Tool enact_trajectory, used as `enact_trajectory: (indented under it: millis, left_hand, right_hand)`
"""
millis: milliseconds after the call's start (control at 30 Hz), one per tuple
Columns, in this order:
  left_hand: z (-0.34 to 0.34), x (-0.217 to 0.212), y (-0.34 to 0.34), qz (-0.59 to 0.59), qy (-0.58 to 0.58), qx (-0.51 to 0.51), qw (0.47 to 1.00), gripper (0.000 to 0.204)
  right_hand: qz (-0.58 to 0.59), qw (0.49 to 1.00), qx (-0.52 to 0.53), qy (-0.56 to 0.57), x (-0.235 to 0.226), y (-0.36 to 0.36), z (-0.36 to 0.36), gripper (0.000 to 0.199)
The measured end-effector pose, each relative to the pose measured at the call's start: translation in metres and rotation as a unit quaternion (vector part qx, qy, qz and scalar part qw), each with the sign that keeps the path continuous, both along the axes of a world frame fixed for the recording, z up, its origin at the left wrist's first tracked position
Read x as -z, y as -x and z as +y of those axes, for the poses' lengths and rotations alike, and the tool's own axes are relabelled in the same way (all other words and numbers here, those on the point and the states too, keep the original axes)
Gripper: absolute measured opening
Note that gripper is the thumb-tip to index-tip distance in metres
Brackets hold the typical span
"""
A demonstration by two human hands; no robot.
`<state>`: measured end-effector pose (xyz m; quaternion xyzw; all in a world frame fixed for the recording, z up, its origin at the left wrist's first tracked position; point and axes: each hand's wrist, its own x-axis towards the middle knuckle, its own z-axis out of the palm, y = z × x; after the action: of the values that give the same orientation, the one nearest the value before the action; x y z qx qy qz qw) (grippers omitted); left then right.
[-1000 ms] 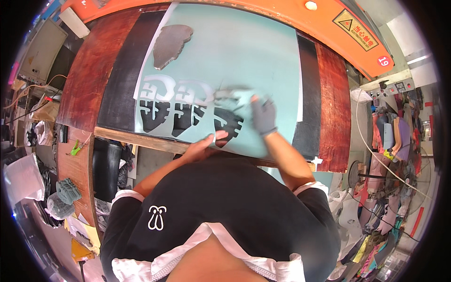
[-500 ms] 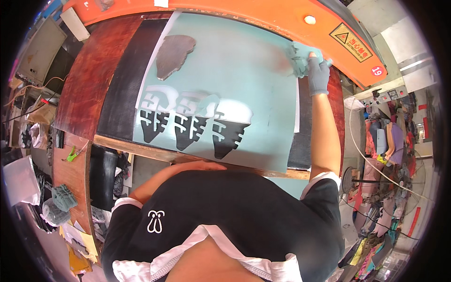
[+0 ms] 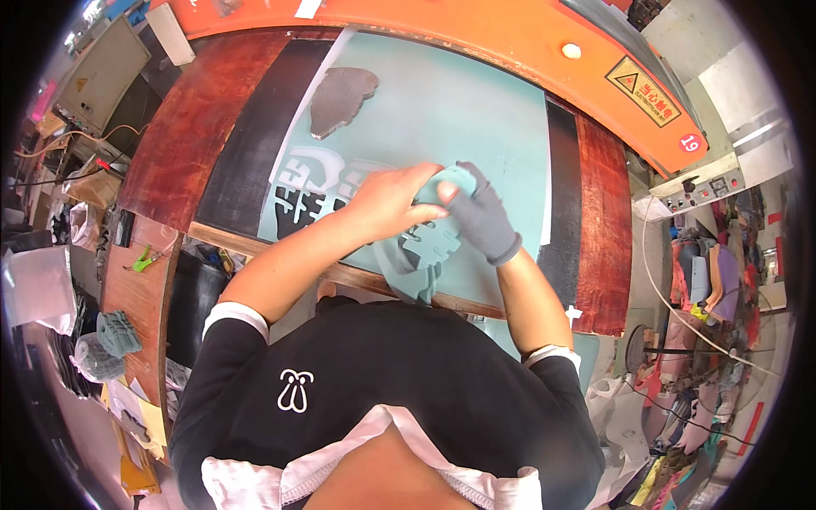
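Angled inward, the gloved right hand (image 3: 484, 218) grips teal material (image 3: 460, 179) — the left hand (image 3: 393, 201) curls against it, hold unclear.

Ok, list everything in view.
Sheet: one, pale green, centre
Strips: two, black, flanking the sheet
Boards: two, reddish, outside the strips
Slab: one, brownish, on the sheet, far left
Cut material: count unclear, pale green, between the hands
Machine beam: one, orange, across the far side
Warning label: one, yellow, on the beam's right
Control panel: one, grey, at right
Side table: one, brown, at left
Small tool: one, bright green, on the side table
Scraps: many, mixed colours, far right
Left hand: one, bare, at the cut material
Right hand: one, gloved in grey, holding the cut material
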<state>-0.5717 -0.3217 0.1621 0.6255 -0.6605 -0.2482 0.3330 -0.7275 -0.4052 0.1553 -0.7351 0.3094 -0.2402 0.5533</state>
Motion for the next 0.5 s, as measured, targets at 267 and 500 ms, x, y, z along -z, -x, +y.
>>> enact_trajectory:
  millis: [267,500]
  left_hand:
    - [0.019,0.028,-0.007,0.011,-0.012,-0.01,1.0,0.062]
    - [0.082,0.068,-0.086,0.237,0.004,-0.038,0.971,0.067]
  right_hand:
    - [0.005,0.998,-0.065,-0.003,0.018,-0.01,0.017,0.059]
    - [0.084,0.968,-0.229,-0.062,-0.003,-0.075,0.032,0.033]
